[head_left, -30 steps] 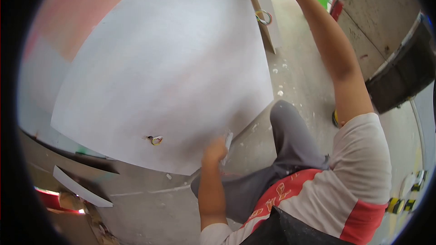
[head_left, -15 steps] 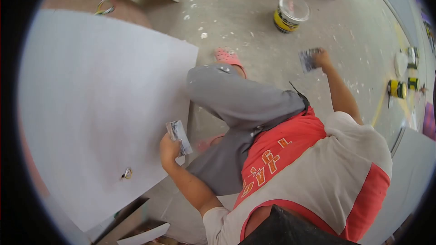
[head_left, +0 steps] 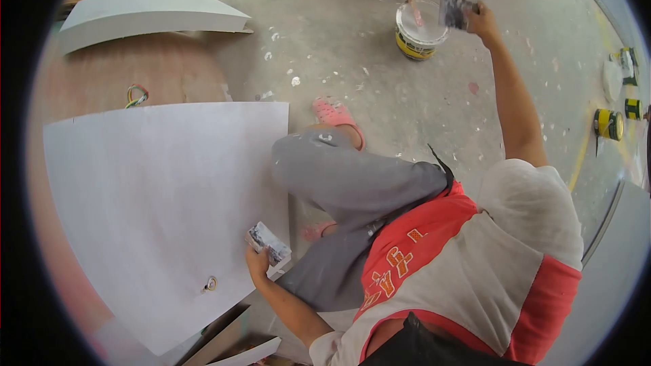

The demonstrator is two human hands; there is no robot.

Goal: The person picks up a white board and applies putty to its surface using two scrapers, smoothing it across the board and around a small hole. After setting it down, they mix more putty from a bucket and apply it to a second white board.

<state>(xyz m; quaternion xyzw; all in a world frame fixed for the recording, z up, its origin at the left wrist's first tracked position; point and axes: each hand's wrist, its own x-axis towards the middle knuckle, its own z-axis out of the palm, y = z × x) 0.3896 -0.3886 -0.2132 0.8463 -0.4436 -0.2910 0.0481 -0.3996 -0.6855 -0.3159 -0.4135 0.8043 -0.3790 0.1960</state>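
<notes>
My left hand (head_left: 259,263) grips a flat, rectangular scraper (head_left: 269,242) with a shiny grey and white mottled face, held over the right edge of a white panel (head_left: 169,183). At the upper right, my right hand (head_left: 481,20) is closed on a second flat scraper (head_left: 456,11), dark and smeared. That scraper overlaps the right rim of a yellow and black bucket (head_left: 415,49) in this view. White paste fills the bucket, and a pinkish stick (head_left: 412,3) stands in it. A small coil of wires (head_left: 211,284) pokes through the panel.
A curved white piece (head_left: 156,13) lies beyond the panel, near more coloured wires (head_left: 137,96). Several yellow and black cans (head_left: 608,125) stand at the far right. White spots dot the concrete floor (head_left: 325,41). My pink clog (head_left: 333,112) is beside the panel.
My right hand has reached up with its scraper to the bucket's rim. My left hand's scraper has turned, and the view has shifted, bringing the curved white piece further in.
</notes>
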